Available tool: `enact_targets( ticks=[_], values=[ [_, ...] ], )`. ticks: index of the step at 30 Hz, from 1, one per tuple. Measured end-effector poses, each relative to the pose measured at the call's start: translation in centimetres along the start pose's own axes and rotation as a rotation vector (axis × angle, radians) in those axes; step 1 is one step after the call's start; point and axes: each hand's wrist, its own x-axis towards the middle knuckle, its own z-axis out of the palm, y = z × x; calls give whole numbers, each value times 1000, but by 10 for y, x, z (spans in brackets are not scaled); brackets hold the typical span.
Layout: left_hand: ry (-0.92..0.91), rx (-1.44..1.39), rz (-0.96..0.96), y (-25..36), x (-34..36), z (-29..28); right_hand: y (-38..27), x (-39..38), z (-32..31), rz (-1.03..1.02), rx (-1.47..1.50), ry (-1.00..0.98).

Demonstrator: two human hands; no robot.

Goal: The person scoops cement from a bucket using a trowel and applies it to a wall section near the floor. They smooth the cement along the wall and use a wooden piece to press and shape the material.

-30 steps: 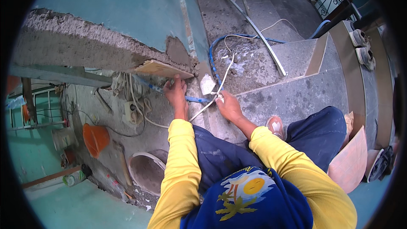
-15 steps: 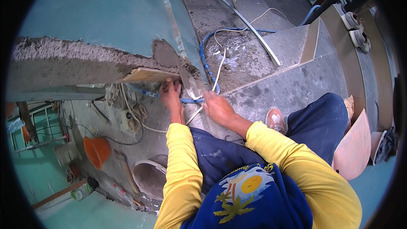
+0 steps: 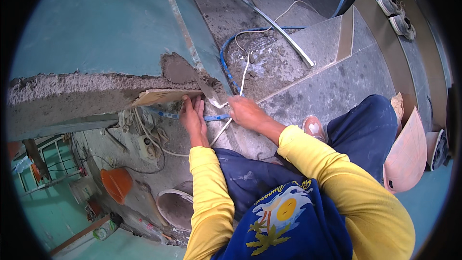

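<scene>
My left hand (image 3: pixel 192 118) grips the lower edge of a thin tan board (image 3: pixel 156 96) lying along the rough plaster band (image 3: pixel 72 89) at the bottom of the teal wall (image 3: pixel 96 29). My right hand (image 3: pixel 243 114) is closed on the handle of a trowel (image 3: pixel 211 94), whose blade is angled onto grey mortar beside the board's right end, at the wall corner. A white cable (image 3: pixel 245 74) and a blue hose (image 3: pixel 224 58) run behind and below my hands across the grey step.
A long metal profile (image 3: pixel 284 33) lies on the landing. Shoes (image 3: pixel 402 24) sit on steps to the right, near a pink tile-like sheet (image 3: pixel 404 154). Below left are an orange container (image 3: pixel 115 185), a bucket (image 3: pixel 175 207), a wooden-handled tool (image 3: pixel 151 200) and tangled cords.
My right hand has raised the trowel from down by the cable onto the mortar at the corner. My left hand stays on the board; the whole view has shifted slightly.
</scene>
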Motion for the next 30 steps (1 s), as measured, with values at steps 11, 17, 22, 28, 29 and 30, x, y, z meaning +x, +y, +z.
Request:
enact_targets(
  ticks=[11,17,22,28,29,30],
  values=[
    [-1,-26,50,-5,2,-5,-22,-39,2,-58,119,80],
    [-34,-2,53,-1,-1,2,1,-29,11,169,142,83],
    [-48,19,53,1,-2,-1,9,-11,37,189,126,27],
    [-62,31,50,-1,1,-2,16,2,53,108,89,-11],
    [-73,38,53,-2,1,-3,19,-2,52,108,103,-28],
    [-71,28,46,0,2,-3,21,-1,47,102,113,-38]
  ],
)
